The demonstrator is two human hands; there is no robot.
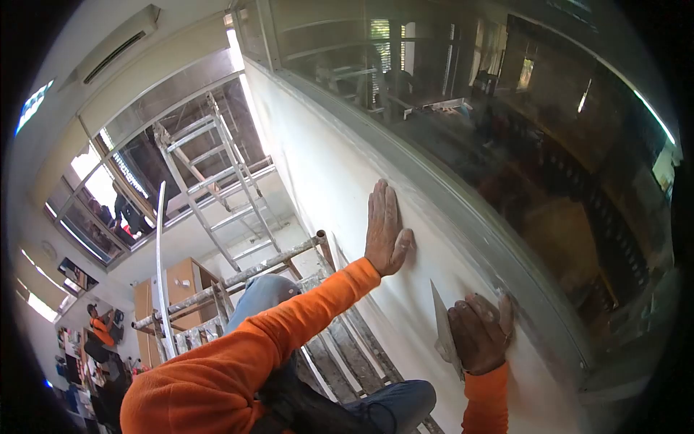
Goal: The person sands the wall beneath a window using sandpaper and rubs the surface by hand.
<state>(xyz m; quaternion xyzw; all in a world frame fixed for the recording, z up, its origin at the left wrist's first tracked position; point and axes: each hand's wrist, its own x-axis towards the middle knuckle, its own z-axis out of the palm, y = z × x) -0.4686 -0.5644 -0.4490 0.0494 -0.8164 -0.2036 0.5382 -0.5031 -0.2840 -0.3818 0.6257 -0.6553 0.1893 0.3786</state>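
My left hand (384,230) lies flat on the white wall (325,159), fingers stretched out and close together, holding nothing. Lower on the same wall, my right hand (478,331) is wrapped round a flat metal trowel (442,325), whose thin blade stands edge-on toward me at the left of the hand. The fingers of my right hand reach near the grey window frame (463,210). Both hands look dusty, and both arms wear orange sleeves. The trowel's handle is hidden in my grip.
Beneath my bent knees is a stained scaffold platform (347,362) with a rusty rail (275,260). An aluminium ladder (210,173) stands beyond it, near a wooden cabinet (184,282). A glass pane (506,145) spans the upper right. Another person (103,327) in orange is far left.
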